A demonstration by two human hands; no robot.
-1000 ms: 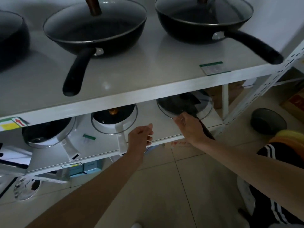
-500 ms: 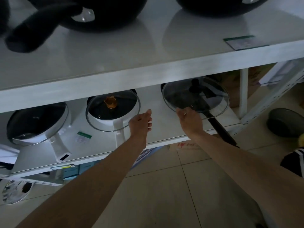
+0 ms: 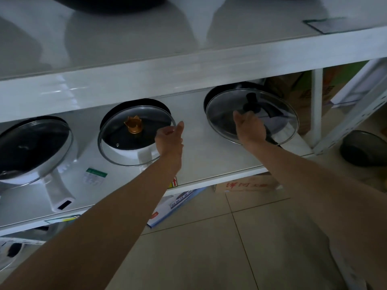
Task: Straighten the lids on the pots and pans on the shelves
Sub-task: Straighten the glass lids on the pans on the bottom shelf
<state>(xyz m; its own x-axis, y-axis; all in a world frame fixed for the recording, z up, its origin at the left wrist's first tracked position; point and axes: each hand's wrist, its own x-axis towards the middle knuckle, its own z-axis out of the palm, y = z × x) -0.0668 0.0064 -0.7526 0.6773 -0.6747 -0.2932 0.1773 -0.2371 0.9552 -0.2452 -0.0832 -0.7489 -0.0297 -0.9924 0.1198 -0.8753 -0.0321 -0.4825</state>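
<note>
On the lower shelf [image 3: 199, 164] a white pan [image 3: 129, 152] carries a glass lid [image 3: 117, 132] with a gold knob [image 3: 133, 127]; the lid sits tilted and slid toward me. My left hand [image 3: 170, 139] pinches its right rim. To the right a black pan [image 3: 222, 92] bears a tilted glass lid [image 3: 278, 114] with a black knob [image 3: 252, 103]. My right hand [image 3: 249, 128] lies on that lid, fingers reaching the knob. A third lidded white pan [image 3: 35, 147] stands at the left.
The upper shelf [image 3: 188, 65] overhangs just above both hands, with dark pan bottoms at the frame's top. Cardboard boxes [image 3: 249, 185] and a blue box lie under the lower shelf. A dark bowl [image 3: 364, 148] rests on the tiled floor right of the white upright [image 3: 354, 120].
The view has dropped and closed in on the lower shelf. My left hand moved left onto the gold-knobbed lid's rim. My right hand moved from the black lid's edge up toward its knob.
</note>
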